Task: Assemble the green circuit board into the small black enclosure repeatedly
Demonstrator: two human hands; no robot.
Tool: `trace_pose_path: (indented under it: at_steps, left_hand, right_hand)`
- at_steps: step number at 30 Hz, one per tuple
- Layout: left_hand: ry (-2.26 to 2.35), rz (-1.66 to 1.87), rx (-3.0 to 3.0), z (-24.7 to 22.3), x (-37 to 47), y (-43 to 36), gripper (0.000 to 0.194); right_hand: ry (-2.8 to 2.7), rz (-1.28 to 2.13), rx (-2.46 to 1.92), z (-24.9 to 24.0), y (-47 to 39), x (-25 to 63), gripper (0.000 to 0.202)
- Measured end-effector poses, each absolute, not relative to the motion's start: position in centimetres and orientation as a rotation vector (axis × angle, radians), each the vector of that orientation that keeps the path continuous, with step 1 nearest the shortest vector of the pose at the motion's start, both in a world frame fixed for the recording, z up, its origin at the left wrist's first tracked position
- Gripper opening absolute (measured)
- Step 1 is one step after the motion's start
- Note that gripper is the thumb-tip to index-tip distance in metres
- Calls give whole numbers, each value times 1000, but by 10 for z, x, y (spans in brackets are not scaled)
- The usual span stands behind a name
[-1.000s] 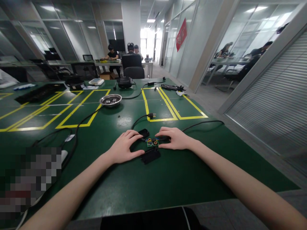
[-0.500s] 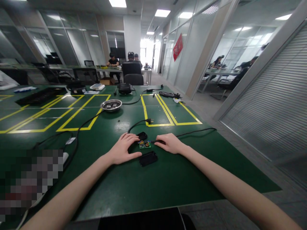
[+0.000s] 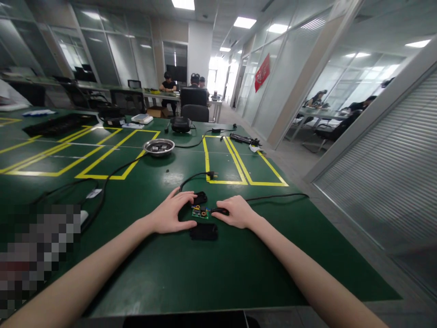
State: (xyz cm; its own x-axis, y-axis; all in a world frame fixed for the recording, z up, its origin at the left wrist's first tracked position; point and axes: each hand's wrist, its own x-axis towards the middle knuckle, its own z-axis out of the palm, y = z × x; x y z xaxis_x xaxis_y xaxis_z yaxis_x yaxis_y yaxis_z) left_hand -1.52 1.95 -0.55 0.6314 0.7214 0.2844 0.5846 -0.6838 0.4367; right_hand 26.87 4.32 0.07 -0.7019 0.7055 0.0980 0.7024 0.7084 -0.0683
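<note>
A small green circuit board [image 3: 200, 212] with copper-wound coils lies on the table before me. My right hand [image 3: 236, 212] is closed round the black cable [image 3: 220, 211] at the board's right side. On the left, my left hand [image 3: 174, 212] has thumb and fingers spread apart, its fingertips at the edge of a black plastic half-shell [image 3: 200, 197] behind the board. Whether they press on that shell I cannot tell. Another black half-shell [image 3: 204, 231] lies in front of the board, close to the left thumb. A cord with a black plug [image 3: 212, 175] runs out behind my left hand.
Yellow tape [image 3: 228, 182] marks rectangles on the green table [image 3: 191, 278]. Farther back stand a metal bowl [image 3: 159, 153] with small metal parts, a black case [image 3: 180, 124] and a black folded stand [image 3: 245, 139]. A long black tray [image 3: 59, 125] lies left. People sit at distant tables.
The view has turned slightly left and tilted. Both hands, the board and the half-shells have shifted a little; the front shell lies straighter. My right hand stays closed on the cable.
</note>
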Motion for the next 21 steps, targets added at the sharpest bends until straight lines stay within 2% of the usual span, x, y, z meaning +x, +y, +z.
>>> trace_pose_path:
  at_steps: [4,9,21]
  left_hand:
    - [1051,629,2585,-3,-12,19,44]
    - [1004,601,2647,-2,-13,16,61]
    - [977,594,2625,1,-16,12,53]
  right_hand:
    - [-2836,41,-1140,1,43,267,39]
    - [-2894,19,-1072,-1,38,260,39]
    - [-2773,178,-1090,-2,38,262,37]
